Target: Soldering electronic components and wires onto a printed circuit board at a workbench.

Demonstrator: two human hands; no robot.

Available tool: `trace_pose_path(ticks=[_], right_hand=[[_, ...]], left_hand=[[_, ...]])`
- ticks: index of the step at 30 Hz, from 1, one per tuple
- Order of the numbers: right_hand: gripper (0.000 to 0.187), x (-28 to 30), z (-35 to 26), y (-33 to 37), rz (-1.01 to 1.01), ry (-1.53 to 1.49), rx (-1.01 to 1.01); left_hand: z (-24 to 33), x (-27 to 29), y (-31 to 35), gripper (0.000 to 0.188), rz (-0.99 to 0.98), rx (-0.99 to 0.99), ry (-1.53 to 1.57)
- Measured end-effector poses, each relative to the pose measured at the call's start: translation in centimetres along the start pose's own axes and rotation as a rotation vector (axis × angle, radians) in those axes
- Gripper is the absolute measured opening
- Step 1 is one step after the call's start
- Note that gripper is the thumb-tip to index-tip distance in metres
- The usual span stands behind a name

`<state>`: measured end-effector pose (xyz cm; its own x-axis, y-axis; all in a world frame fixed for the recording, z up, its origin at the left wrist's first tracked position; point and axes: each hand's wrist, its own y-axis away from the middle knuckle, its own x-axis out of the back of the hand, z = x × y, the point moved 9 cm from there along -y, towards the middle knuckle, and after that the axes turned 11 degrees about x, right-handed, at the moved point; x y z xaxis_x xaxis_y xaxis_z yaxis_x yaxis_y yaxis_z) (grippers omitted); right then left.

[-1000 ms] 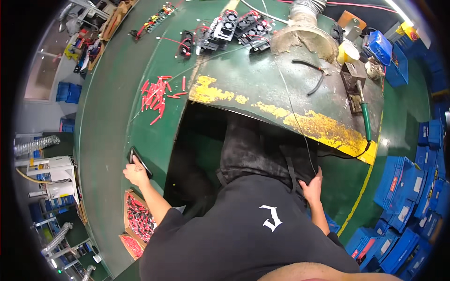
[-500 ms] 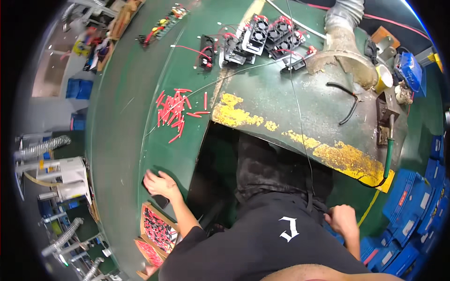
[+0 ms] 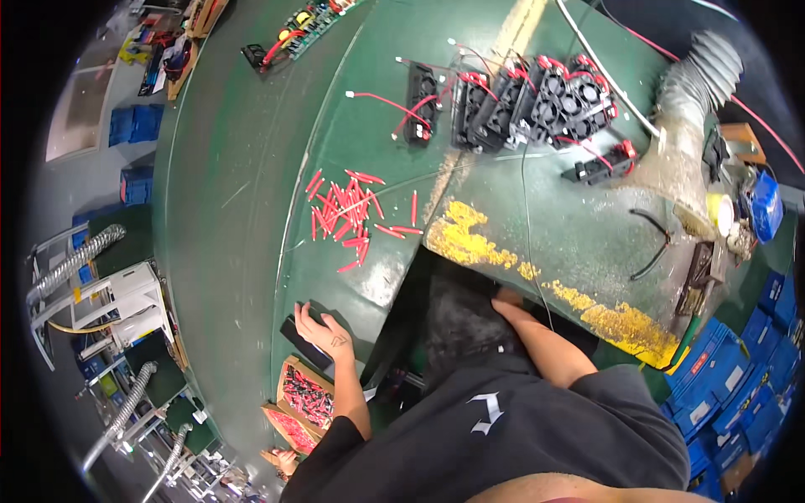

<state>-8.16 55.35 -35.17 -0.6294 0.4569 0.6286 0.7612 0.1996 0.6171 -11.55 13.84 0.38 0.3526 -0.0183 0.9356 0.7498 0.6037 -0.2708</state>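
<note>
My left hand (image 3: 325, 333) lies over a flat black rectangular thing (image 3: 300, 345), perhaps a phone, on the green bench's near-left side. Its fingers are stretched out and a little bent, and I see no grip around the thing. My right forearm reaches over my lap, and my right hand (image 3: 506, 299) is partly hidden at the bench edge, so its fingers do not show clearly. Ahead of my left hand lies a loose pile of short red tubes (image 3: 340, 210). Behind my left wrist stands a cardboard box (image 3: 291, 375) of red and black small parts.
Several black fan units with red wires (image 3: 503, 105) stand at the back. On the right are a flared duct (image 3: 679, 180), a black-handled tool (image 3: 652, 243) and a green-handled soldering iron (image 3: 689, 339). Another person's hand (image 3: 287, 461) is beside a second box (image 3: 289, 426). Blue crates (image 3: 713, 377) stack at right.
My right hand has moved from beside my right hip forward and left to the bench edge. My left hand stays by the black thing, which shows more now. The whole view has shifted.
</note>
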Motion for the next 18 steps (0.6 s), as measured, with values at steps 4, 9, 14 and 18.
trace_pose_path(ticks=[4,9,14,18], right_hand=[[0.041,-1.6,4.1,4.7,0.531,-0.071,0.321],[0.041,0.3,-2.2,3.5,0.471,-0.088,0.321],[0.042,3.8,9.4,11.8,0.390,-0.069,0.332],[0.043,8.1,21.3,16.4,0.397,-0.041,0.340]], left_hand=[[-1.0,-0.7,0.0,0.050,-0.035,-0.004,-0.010],[0.0,-1.4,-0.5,0.058,-0.102,-0.001,-0.056],[-1.0,-0.7,0.0,0.060,-0.119,0.049,-0.071],[-1.4,-1.4,-0.5,0.062,-0.124,0.053,0.034]])
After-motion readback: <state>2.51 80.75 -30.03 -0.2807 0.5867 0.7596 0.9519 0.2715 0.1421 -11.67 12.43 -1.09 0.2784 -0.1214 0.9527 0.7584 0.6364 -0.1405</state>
